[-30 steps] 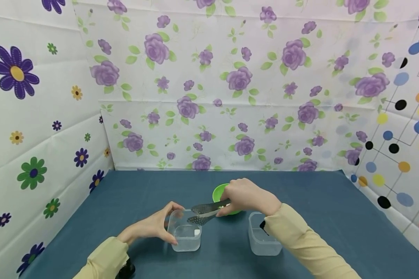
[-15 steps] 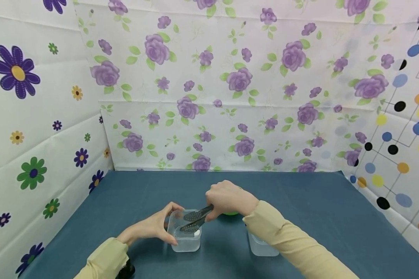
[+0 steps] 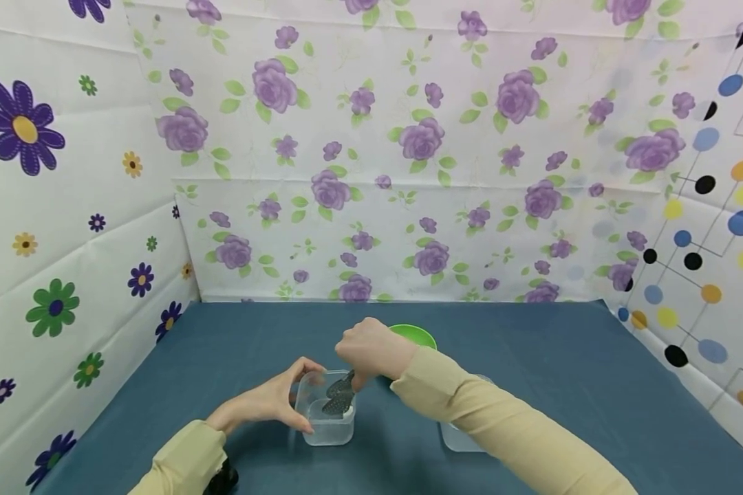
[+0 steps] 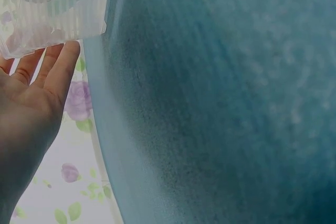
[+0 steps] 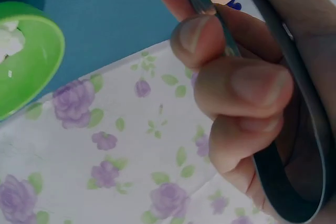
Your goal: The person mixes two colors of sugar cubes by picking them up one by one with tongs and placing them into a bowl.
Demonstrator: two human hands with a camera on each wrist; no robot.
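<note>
My left hand (image 3: 275, 400) (image 4: 26, 108) grips a clear plastic container (image 3: 332, 434) (image 4: 79, 19) by its left side, thumb at the front and fingers at the back. My right hand (image 3: 376, 349) (image 5: 241, 87) holds dark tongs (image 3: 338, 401) (image 5: 294, 211) by their arms, curled fingers wrapped round them. The perforated tong heads reach down into the container, close together. Against its right inner wall sits a small white piece (image 3: 348, 412), partly covered by the tongs. Whether the tongs pinch anything cannot be made out.
Behind my right hand stands a green bowl (image 3: 416, 334) (image 5: 55, 61), with white pieces (image 5: 10, 40) in it in the right wrist view. Another clear container (image 3: 461, 440) lies partly under my right forearm. Patterned cloth walls (image 3: 384, 151) border the blue table (image 3: 532, 357).
My right hand has moved left with the tongs, away from the green bowl, and the tong heads have gone lower into the container. The left hand stays in place.
</note>
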